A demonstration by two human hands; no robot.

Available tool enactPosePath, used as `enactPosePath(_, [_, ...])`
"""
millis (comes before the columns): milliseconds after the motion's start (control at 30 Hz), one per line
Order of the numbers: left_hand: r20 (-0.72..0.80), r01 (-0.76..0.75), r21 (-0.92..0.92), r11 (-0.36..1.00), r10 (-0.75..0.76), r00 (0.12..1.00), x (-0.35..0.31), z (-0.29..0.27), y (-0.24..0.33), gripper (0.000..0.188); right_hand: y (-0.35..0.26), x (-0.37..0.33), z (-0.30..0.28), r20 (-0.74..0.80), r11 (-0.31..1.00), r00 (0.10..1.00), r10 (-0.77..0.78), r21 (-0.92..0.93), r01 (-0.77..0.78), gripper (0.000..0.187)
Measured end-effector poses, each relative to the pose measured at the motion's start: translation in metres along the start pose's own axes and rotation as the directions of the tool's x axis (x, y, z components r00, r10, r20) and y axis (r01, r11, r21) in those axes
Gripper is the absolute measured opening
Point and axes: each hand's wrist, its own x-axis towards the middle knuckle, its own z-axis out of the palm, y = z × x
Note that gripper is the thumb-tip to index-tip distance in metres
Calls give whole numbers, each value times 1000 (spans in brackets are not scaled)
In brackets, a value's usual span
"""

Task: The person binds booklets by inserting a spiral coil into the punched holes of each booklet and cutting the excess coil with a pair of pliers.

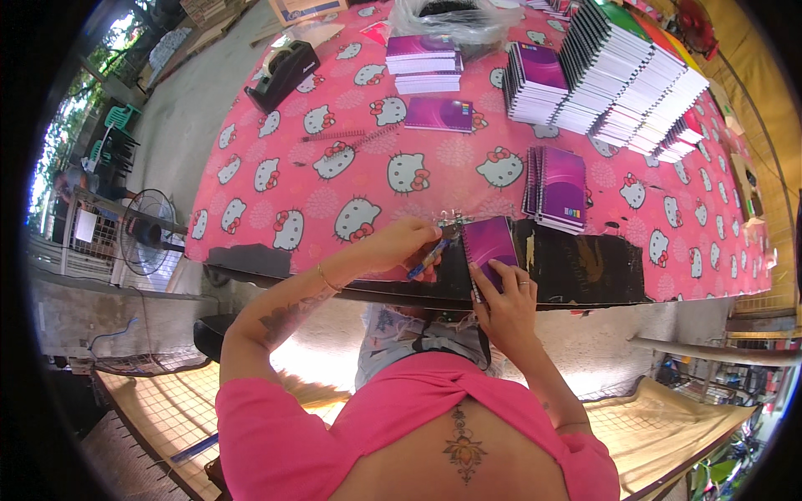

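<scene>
A purple spiral-bound notebook [491,240] lies at the table's near edge, its coil along the left side. My left hand [415,244] is closed round small pliers with blue handles [424,264]. Their jaws reach the top end of the notebook's coil, where small wire bits [451,219] are scattered. My right hand [506,299] holds the notebook's lower end, with fingers across the cover and the thumb by the coil side. Just right of it, a small stack of purple notebooks [561,188] sits apart from my hands.
Tall stacks of spiral notebooks [614,71] fill the far right. Purple notebooks [422,65] and a single one [439,115] lie farther back, near a clear plastic bag [455,25]. Loose coils [347,138] and a black tape dispenser [282,75] are at left. A fan [150,232] stands beyond.
</scene>
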Motion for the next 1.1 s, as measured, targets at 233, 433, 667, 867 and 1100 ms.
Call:
enactPosePath(233, [21, -14, -97, 995, 16, 1000, -1, 4, 0, 35, 0, 0, -1, -2, 1000, 1000, 12, 1, -12, 58])
enactPosePath(433, [24, -23, 34, 999, 22, 999, -3, -1, -2, 35, 0, -1, 1, -22, 1000, 1000, 5, -1, -5, 57])
enactPosePath(667, [36, -93, 994, 63, 600, 799, -10, 11, 3, 35, -3, 0, -2, -12, 999, 999, 37, 7, -37, 53])
enactPosePath(867, [-34, -2, 999, 52, 666, 745, -14, -31, 11, 34, 8, 7, -14, -74, 985, 993, 88, 152, -77, 48])
enactPosePath(1100, [145, -211, 976, -52, 880, 452, 75, -65, 19, 18, 53, 70, -79, -377, 815, 916, 141, 569, 109, 33])
